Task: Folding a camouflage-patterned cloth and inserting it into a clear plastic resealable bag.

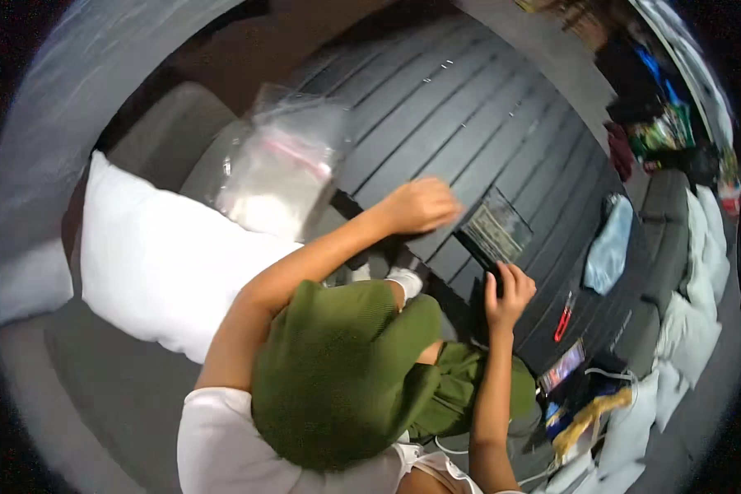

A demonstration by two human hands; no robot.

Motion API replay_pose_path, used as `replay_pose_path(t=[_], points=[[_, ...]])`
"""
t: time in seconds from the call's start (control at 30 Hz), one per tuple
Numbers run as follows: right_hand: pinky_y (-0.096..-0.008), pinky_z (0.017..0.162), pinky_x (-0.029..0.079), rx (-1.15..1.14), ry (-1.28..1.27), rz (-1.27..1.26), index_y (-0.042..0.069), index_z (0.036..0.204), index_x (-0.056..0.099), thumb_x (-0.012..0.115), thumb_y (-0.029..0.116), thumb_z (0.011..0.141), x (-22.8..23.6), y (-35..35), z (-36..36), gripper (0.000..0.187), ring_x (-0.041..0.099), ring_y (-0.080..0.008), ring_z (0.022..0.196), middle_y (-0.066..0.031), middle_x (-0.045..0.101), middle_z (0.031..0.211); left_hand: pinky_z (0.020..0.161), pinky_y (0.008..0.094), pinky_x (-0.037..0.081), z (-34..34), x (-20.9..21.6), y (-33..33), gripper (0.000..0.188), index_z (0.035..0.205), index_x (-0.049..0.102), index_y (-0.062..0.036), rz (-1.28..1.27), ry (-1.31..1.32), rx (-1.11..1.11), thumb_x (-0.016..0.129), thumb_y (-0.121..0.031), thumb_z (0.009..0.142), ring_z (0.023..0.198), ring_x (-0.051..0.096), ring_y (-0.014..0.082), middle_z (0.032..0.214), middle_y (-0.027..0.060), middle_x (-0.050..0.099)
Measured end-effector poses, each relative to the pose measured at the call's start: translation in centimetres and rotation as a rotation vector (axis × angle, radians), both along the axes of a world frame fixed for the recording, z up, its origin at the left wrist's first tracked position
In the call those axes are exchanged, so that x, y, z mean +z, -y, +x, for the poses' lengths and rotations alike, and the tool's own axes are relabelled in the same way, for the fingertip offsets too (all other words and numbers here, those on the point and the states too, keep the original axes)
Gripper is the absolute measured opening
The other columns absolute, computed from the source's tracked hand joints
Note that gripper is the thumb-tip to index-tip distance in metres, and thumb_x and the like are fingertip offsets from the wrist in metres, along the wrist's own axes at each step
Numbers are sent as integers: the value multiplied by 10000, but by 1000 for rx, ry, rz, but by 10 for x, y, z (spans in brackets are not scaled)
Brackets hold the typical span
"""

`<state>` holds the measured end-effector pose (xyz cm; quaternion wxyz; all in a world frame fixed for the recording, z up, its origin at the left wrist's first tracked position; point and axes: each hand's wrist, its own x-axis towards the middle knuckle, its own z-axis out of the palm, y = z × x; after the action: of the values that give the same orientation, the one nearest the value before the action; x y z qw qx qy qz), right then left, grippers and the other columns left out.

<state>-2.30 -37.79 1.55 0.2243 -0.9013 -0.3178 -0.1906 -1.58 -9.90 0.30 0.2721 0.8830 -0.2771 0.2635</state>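
Note:
A flat black case (465,240) with a see-through panel lies on the dark slatted table (403,107). Under the panel shows a greenish print like a banknote (496,230). At the case's near edge, my right hand (510,295) has its thumb and fingers bent onto the black rim. My left hand (422,206) hovers to the left of the case, apart from it, with curled fingers. Motion blurs that hand, and whatever it may hold is hidden.
A see-through plastic bag (284,169) with a pink strip rests at the left, near a white pillow (165,255). On the right lie a light blue pouch-like item (609,247), a red utility knife (563,319) and a phone (562,366). Small bits dot the far table.

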Motion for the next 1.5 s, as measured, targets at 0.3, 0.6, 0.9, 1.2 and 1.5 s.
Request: replay_pose_path(t=[0.3,0.6,0.9,1.2,1.5], points=[[-350,797,380,176,-24,315,8,798,599,572,27,760,28,-88,2,50,511,-259,835,-106,597,844,763,323,455,-39,93,-197,155,874,660,-47,2,145,1071,573,-153,802,819,589,235,874,90,639],[-265,665,443,629,-254,829,-3,830,623,637,-17,726,91,-294,2,106,561,-188,714,-101,600,800,718,268,460,-93,45,-260,240,883,670,-33,-407,-905,635,666,-188,699,753,598,138,827,79,660],[-335,583,487,458,-384,340,40,807,627,649,177,739,25,-383,12,155,627,-269,671,-127,634,725,610,299,487,-91,57,-240,654,1094,541,-9,-473,-1142,944,800,-238,539,683,602,161,820,128,627],[-403,582,484,310,-318,-303,94,794,625,719,418,605,4,-393,10,386,621,-290,691,-131,631,711,844,351,456,-86,67,-230,700,1128,527,-30,-369,-1333,927,803,-242,521,1002,574,280,1068,176,593],[-286,573,428,352,-829,205,21,695,630,701,226,676,-5,-375,43,218,530,-178,587,-88,596,667,853,382,439,-77,62,-220,598,1137,545,-135,-124,-918,1081,749,-258,589,1024,535,282,1162,100,544]])
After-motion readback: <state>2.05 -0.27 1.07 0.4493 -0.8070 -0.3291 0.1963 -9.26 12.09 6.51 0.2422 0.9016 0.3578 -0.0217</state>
